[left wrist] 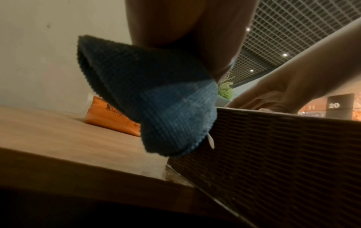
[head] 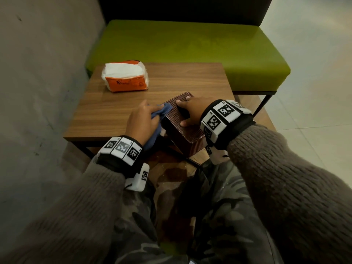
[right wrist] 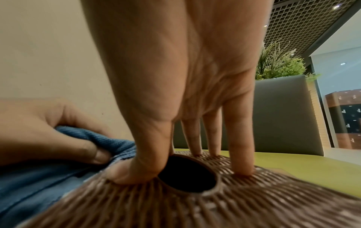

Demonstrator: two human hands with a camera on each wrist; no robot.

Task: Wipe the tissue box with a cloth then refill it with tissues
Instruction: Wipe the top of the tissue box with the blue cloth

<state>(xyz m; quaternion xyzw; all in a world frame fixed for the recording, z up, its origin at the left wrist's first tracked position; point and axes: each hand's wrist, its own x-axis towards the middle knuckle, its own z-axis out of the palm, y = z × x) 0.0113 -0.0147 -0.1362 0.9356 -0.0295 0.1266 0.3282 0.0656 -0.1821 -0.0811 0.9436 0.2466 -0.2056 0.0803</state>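
Gripping cloth [head: 162, 113], hands [head: 142, 121] on box [head: 182, 128]

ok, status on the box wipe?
Left hand grips blue cloth against tissue box side. Right hand presses box top, fingers straight. Tissue pack untouched on table. Nothing blocking.

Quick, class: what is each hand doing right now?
Left hand: grips the blue cloth against the tissue box.
Right hand: open, fingers pressing on the box top.
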